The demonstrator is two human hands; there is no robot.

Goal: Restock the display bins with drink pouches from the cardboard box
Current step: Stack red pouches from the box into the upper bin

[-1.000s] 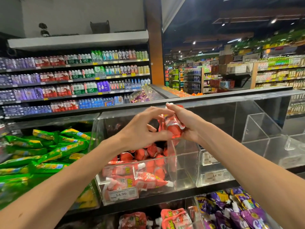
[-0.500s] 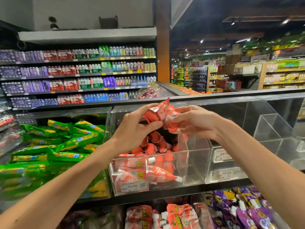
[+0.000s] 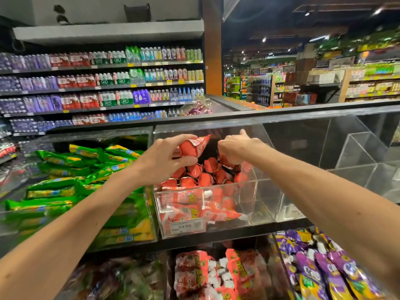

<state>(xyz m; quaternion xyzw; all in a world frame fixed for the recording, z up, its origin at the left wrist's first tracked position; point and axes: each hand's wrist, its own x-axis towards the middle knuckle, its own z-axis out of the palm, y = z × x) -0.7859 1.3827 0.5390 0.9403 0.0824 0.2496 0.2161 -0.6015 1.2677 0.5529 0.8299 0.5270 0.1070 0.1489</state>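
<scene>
Behind, bottle shelves (image 3: pixel 108 83); clear bins (image 3: pixel 249 204); probably grocery aisles (image 3: pixel 324 83).

The middle bin (image 3: pixel 255 204) stands at twelve o'clock, with a heap of pouches (image 3: pixel 201 176) inside and a price label (image 3: pixel 187 225) on its front wall. My left hand (image 3: pixel 164 159) holds one pouch (image 3: pixel 194 146) above the heap. My right hand (image 3: pixel 236 148) is just beside it toward one o'clock. The neighbouring bin (image 3: pixel 97 135) sits at ten o'clock and the divided bins (image 3: pixel 357 152) at two. The lower pouches (image 3: pixel 194 273) lie beneath at six. The bottle shelves (image 3: pixel 108 83) stand behind at eleven.
</scene>
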